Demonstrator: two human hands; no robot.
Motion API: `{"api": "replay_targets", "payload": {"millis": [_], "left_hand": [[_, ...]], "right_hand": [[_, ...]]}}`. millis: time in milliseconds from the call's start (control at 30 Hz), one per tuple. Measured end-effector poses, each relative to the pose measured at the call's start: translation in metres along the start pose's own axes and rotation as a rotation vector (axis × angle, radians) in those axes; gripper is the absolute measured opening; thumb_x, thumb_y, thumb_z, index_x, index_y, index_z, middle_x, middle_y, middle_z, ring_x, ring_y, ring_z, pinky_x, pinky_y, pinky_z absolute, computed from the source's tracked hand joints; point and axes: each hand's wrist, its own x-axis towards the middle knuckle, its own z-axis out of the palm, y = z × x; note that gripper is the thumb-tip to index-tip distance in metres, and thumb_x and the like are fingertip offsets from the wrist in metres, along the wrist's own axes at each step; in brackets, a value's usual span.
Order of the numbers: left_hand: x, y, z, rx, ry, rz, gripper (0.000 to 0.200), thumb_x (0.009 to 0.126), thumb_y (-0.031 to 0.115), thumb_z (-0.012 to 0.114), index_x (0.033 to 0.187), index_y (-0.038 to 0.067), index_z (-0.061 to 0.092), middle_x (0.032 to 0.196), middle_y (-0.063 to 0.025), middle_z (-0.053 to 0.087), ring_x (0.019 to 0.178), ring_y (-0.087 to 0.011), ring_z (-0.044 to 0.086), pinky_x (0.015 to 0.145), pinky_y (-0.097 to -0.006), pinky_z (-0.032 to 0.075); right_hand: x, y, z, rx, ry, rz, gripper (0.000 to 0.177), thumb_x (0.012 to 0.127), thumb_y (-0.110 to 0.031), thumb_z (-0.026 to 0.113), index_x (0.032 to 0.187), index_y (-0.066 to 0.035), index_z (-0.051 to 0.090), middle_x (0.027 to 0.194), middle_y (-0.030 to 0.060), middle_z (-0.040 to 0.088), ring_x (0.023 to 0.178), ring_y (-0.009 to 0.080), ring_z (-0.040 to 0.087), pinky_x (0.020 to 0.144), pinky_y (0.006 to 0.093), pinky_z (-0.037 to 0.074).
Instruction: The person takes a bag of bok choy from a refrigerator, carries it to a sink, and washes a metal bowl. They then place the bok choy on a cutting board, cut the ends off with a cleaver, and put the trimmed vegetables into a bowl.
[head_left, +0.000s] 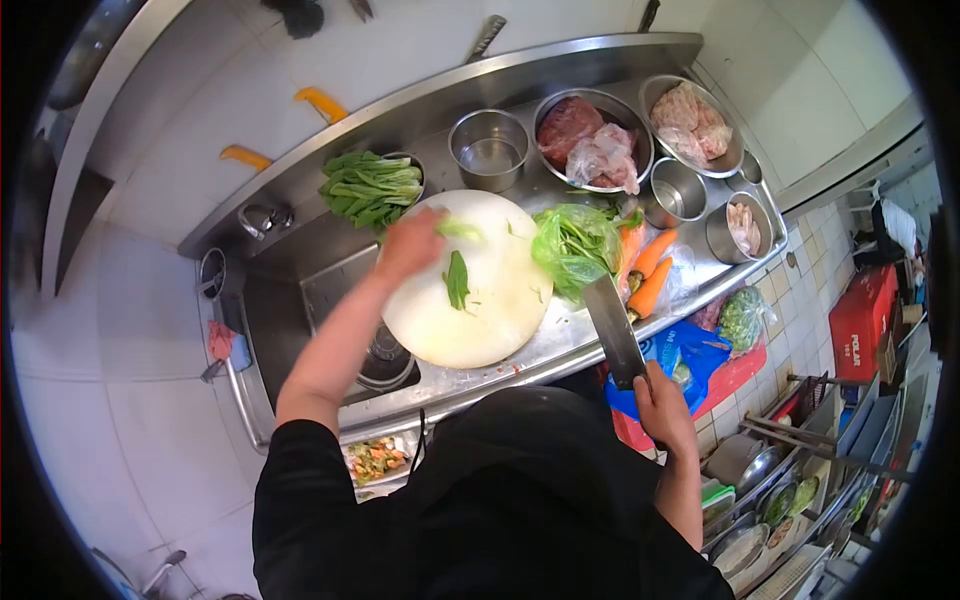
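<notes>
My left hand [410, 245] is over the left part of a round white cutting board [500, 330], slightly smeared by motion. Its fingers are closed on a blurred pale-green vegetable piece [460, 231]. A dark green leaf [457, 280] and small scraps lie on the board. In my right hand [663, 405] is a cleaver [614, 330], gripped by its handle, the blade pointing up and left beyond the board's right edge. Past my left hand, a heap of leafy greens [370, 188] rests on a metal bowl. Near the blade are a green plastic bag of vegetables [575, 245] and carrots [652, 285].
Along the back of the steel counter stand an empty metal pot [489, 145], a bowl of meat [570, 125] and a bowl of pale meat [690, 115]. A sink [330, 285] opens at left. Below right sits a blue bag [705, 360]; shelves with pans [745, 462] stand farther right.
</notes>
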Motion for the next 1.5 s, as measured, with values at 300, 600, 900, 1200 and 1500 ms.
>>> {"api": "replay_targets", "payload": {"millis": [300,600,900,1200,1500], "left_hand": [[0.115,-0.143,-0.055,0.379,-0.423,-0.114,0.068,0.097,0.032,0.061,0.163,0.025,0.048,0.169,-0.0108,0.044,0.146,-0.0360,0.053,0.119,-0.0539,0.045],[0.088,-0.086,-0.042,0.268,0.083,0.136,0.080,0.093,0.036,0.074,0.165,0.026,0.042,0.173,-0.0122,0.035,0.160,-0.0340,0.033,0.131,-0.0635,0.020],[0.085,0.027,-0.054,-0.267,0.176,0.239,0.059,0.100,0.038,0.073,0.152,0.014,0.058,0.161,-0.0213,0.050,0.146,-0.0405,0.050,0.120,-0.0495,0.043],[0.111,0.183,0.045,0.077,-0.092,0.168,0.054,0.098,0.040,0.075,0.136,0.001,0.070,0.134,-0.0234,0.072,0.119,-0.0380,0.070,0.103,-0.0472,0.054],[0.117,0.171,0.045,-1.148,-0.566,-0.157,0.033,0.097,0.009,0.064,0.130,0.004,0.067,0.115,-0.0080,0.073,0.103,-0.0204,0.072,0.092,-0.0372,0.056]], "right_hand": [[-0.011,-0.011,0.011,0.020,0.024,0.036,0.019,0.107,-0.019,0.058,0.114,-0.002,0.054,0.088,0.0329,0.067,0.090,0.0567,0.065,0.073,0.0624,0.047],[0.037,-0.027,0.054,0.131,-0.122,-0.130,0.027,0.108,-0.020,0.058,0.127,-0.001,0.062,0.093,0.0301,0.068,0.090,0.0499,0.068,0.078,0.0532,0.053],[0.107,-0.114,0.164,-0.172,-0.552,-0.441,0.056,0.103,-0.013,0.055,0.158,-0.011,0.048,0.112,0.0268,0.072,0.103,0.0444,0.072,0.091,0.0552,0.057],[0.145,-0.090,0.163,-0.357,-0.183,-0.753,0.045,0.102,-0.020,0.055,0.144,-0.026,0.068,0.111,0.0155,0.068,0.095,0.0350,0.073,0.089,0.0463,0.057],[0.147,-0.022,0.076,0.242,0.369,-0.586,0.015,0.094,-0.011,0.064,0.102,-0.004,0.074,0.094,0.0182,0.069,0.091,0.0393,0.069,0.085,0.0483,0.058]]}}
